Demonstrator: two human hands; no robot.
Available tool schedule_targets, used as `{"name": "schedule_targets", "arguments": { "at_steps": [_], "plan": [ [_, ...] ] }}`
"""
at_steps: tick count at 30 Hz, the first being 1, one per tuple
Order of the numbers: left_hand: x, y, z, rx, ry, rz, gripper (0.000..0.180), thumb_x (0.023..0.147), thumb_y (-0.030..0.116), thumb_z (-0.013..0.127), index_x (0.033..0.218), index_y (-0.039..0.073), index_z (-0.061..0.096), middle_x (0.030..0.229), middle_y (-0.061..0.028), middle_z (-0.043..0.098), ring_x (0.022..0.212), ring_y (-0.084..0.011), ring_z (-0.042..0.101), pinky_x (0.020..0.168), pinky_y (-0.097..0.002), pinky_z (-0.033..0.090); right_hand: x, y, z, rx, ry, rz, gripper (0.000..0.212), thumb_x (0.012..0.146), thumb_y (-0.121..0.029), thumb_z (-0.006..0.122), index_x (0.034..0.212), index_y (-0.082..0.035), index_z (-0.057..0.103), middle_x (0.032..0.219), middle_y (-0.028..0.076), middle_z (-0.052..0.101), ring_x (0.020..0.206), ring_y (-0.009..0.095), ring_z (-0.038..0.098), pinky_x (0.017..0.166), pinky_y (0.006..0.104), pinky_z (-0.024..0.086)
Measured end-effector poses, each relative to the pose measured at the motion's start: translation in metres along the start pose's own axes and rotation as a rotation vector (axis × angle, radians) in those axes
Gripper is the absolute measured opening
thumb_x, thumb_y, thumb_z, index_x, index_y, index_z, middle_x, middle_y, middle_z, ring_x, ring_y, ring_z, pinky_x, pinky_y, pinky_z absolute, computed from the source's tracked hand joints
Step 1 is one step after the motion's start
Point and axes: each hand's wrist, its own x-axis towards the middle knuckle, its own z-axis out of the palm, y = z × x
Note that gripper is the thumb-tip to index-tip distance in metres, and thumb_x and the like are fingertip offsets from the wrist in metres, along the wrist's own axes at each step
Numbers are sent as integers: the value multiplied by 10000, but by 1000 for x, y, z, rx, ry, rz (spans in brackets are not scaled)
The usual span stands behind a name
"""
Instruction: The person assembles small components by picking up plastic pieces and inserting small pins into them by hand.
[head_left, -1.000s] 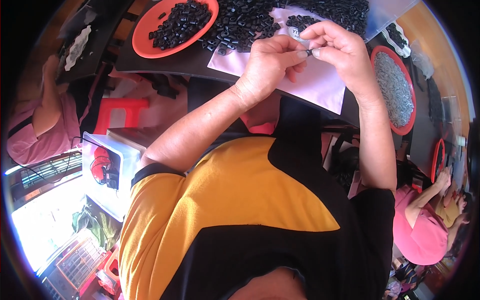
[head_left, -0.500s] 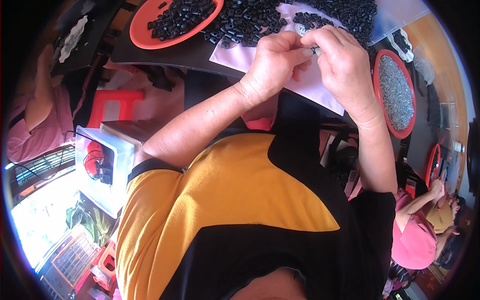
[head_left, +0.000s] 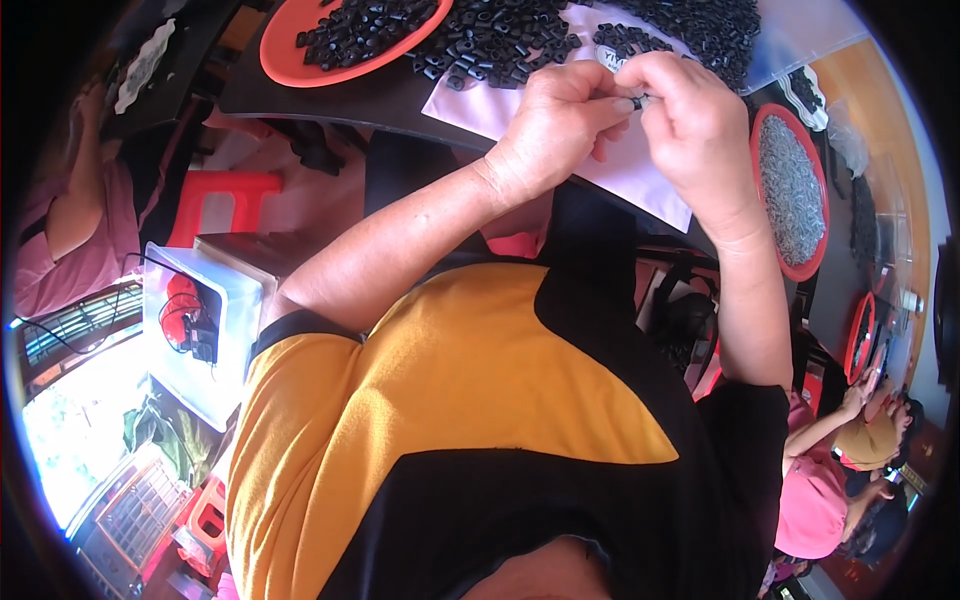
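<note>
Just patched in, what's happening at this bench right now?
A person in an orange and black shirt has both hands raised over a pale sheet on a dark table. The left hand and right hand pinch a small dark part between their fingertips. A heap of small black parts lies just beyond, some in an orange tray. A red tray of grey metal pieces sits to the right. Other people work at both sides.
</note>
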Motion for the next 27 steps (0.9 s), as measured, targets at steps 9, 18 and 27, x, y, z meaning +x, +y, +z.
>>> {"name": "schedule_targets", "arguments": {
  "at_steps": [9, 18, 27],
  "plan": [
    [-4, 3, 1, -23, 38, 16, 90, 900, 50, 605, 927, -32, 632, 740, -57, 631, 638, -97, 600, 525, -231, 498, -6, 2, 10, 41, 179, -37, 268, 675, 88, 590, 880, -80, 628, 816, 62, 665, 780, 282, 654, 689, 373, 526],
    [-5, 2, 1, -21, 21, -1, 105, 929, 70, 597, 967, -22, 631, 751, -52, 634, 657, -86, 592, 541, -220, 493, -9, -2, 7, 244, 189, 170, 278, 726, 140, 533, 900, -43, 651, 810, 76, 686, 729, 205, 685, 663, 299, 534],
    [-5, 3, 1, 6, 23, 4, 101, 927, 66, 595, 962, -21, 630, 752, -50, 634, 655, -84, 594, 548, -220, 496, -3, -3, 6, 166, 115, 47, 265, 759, 123, 523, 934, -38, 642, 771, 83, 684, 726, 193, 689, 671, 277, 529]
  ]
}}
